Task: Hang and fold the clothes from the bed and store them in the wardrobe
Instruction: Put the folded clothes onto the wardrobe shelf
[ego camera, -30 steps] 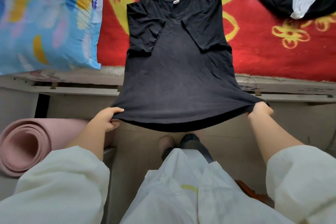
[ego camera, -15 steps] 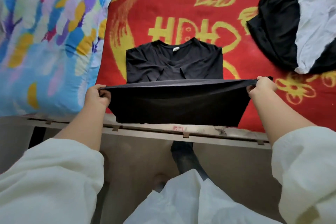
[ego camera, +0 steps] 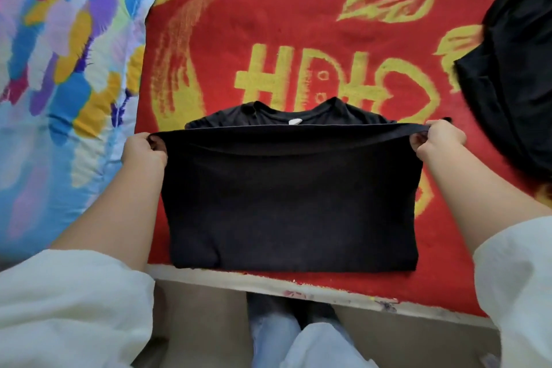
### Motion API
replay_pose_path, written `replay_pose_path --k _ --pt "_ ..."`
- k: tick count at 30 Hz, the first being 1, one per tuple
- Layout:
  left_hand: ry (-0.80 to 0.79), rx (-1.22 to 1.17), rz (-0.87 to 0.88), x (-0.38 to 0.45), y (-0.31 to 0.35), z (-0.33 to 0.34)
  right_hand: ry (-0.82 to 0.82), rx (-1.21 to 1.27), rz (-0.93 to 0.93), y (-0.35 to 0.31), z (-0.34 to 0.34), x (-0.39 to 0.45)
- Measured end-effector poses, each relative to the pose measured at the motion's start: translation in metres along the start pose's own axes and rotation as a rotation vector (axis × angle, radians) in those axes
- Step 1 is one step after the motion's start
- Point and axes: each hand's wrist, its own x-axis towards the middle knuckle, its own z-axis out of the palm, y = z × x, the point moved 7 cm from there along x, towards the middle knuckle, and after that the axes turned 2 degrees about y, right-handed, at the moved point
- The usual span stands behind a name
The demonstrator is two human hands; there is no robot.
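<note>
On red blanket [ego camera: 268, 24], black T-shirt [ego camera: 289, 206]

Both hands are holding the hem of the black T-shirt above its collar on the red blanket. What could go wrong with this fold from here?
1. The left hand and right hand pinch only the hem corners of the black T-shirt, so the middle may sag and land creased.
2. The hem sits just short of the collar label; uneven lowering could leave a crooked fold.
3. The folded edge lies near the edge of the red blanket, so a tug could slide it off.
</note>
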Motion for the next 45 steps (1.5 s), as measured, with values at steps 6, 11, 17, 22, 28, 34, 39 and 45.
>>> replay_pose_path --k 6,11,17,22,28,34,39,45 --pt "0.058 0.347 0.068 0.039 -0.024 0.046 0.007 -0.048 -0.042 0.006 0.049 0.038" --pt "-0.231 0.305 0.017 0.059 -0.051 0.087 -0.035 0.080 -0.064 0.010 0.079 0.063" --pt "-0.521 1.226 0.833 0.053 -0.046 0.117 -0.315 -0.928 -0.869 -0.010 0.102 0.061" --pt "-0.769 1.820 1.145 0.063 -0.070 0.127 -0.341 -1.594 -1.174 -0.002 0.124 0.076" --pt "-0.661 2.018 1.260 0.068 -0.063 0.153 -0.114 -1.857 -1.126 -0.020 0.137 0.068" --pt "-0.360 2.203 1.171 0.074 -0.066 0.149 0.142 -1.776 -0.997 -0.017 0.136 0.078" --pt "-0.262 2.136 1.201 0.060 -0.068 0.149 0.064 -1.554 -1.070 -0.012 0.138 0.076" --pt "-0.796 1.855 1.437 -0.014 -0.128 0.115 -0.106 -1.126 -1.081 0.021 0.067 0.059"
